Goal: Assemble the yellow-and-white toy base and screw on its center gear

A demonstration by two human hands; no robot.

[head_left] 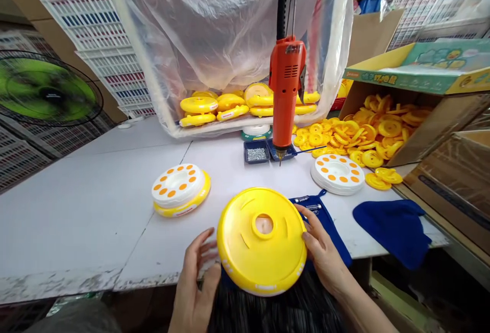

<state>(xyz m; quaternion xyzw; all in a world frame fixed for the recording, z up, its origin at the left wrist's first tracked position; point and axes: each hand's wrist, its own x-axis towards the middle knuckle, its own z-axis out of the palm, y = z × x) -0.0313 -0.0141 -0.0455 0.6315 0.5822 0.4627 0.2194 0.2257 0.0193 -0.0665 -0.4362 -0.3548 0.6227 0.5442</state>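
Observation:
A round yellow plastic housing with a raised ring and a hole in its middle is held up over the table's front edge, tilted towards me. My right hand grips its right rim, the thumb on the face and the fingers behind. My left hand is beside the left rim with fingers and thumb apart, not closed on it. Under and behind my right hand lies a blue cloth with small lettered cylinders, apparently batteries. An orange electric screwdriver hangs bit down beyond the housing.
A white disc with orange dots rests on a yellow base at left; a similar white disc sits at right. Behind are a screw tray, a plastic-draped frame and heaped yellow parts. A fan stands left.

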